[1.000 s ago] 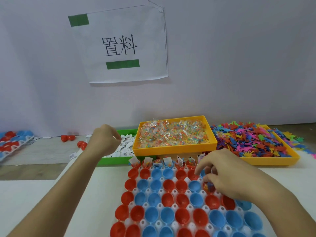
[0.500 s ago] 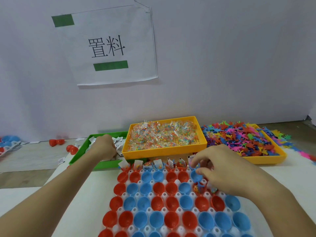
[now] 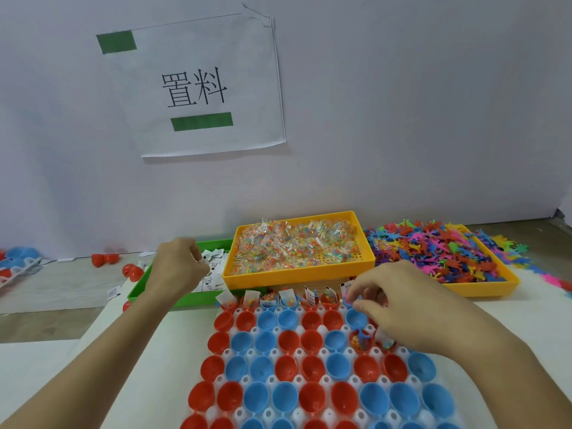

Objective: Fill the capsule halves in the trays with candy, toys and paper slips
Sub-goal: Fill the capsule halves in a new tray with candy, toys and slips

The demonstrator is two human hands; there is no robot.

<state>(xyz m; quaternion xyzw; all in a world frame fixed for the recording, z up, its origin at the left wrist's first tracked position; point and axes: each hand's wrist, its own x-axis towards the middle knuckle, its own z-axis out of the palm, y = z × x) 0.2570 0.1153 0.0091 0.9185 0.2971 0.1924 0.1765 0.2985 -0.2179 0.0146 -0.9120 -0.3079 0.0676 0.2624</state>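
A white tray (image 3: 322,330) holds rows of red and blue capsule halves (image 3: 286,366). Those in the far row carry paper slips and candy. My left hand (image 3: 178,269) hovers over the green tray (image 3: 139,293) of paper slips (image 3: 214,275), fingers curled, with a white slip at its fingertips. My right hand (image 3: 402,305) hangs over the capsule tray's far right corner and pinches a small pink piece, apparently a toy. Beside its palm, one red half (image 3: 360,343) contains candy and a blue toy. Candy packets (image 3: 294,243) fill a yellow tray (image 3: 297,274).
A second yellow tray (image 3: 483,288) at the right is heaped with colourful rubber toys (image 3: 433,249), and some spill onto the table (image 3: 510,246). Loose red halves (image 3: 105,260) lie at the back left. Another capsule tray (image 3: 15,269) shows at the left edge. A paper sign (image 3: 198,88) hangs on the wall.
My left hand dropped from above the green tray down onto the slips. My right hand edged toward the far row at the tray's right corner.
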